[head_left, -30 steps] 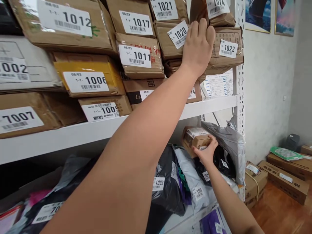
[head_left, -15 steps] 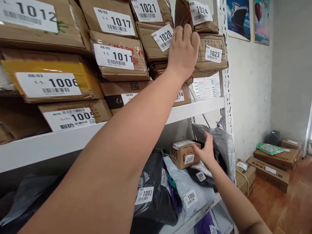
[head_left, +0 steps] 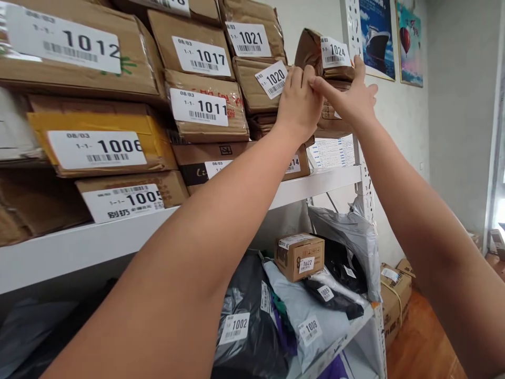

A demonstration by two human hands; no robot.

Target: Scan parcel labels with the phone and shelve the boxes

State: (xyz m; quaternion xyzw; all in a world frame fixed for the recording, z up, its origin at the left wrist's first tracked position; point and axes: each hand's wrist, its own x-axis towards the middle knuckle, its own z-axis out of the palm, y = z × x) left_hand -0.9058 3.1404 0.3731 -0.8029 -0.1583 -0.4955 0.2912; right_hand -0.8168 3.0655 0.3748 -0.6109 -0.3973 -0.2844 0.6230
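My left hand (head_left: 300, 100) reaches up to the upper shelf, fingers curled between the cardboard box labelled 1020 (head_left: 252, 79) and the box labelled 1023 (head_left: 331, 125). Its fingertips are hidden, so what they grip does not show. In front of the 1023 box is my right hand (head_left: 353, 97), thumb and fingers spread; it covers most of that box and its label. Just above both hands lies a brown parcel labelled 1024 (head_left: 310, 50), resting on the 1023 box. The right thumb overlaps the left fingers in view; whether they touch I cannot tell.
More labelled boxes, such as 1011 (head_left: 189, 126) and 1006 (head_left: 158, 147), are stacked left on the white shelf (head_left: 319, 181). Below are a small box labelled 1022 (head_left: 290, 263), a black bag (head_left: 252, 352) and a pale bag (head_left: 284, 287). A shelf post (head_left: 366, 189) stands right.
My right hand has risen from beside the 1022 box on the lower shelf to the 1023 box. My left hand stays at the same place. The view has shifted slightly.
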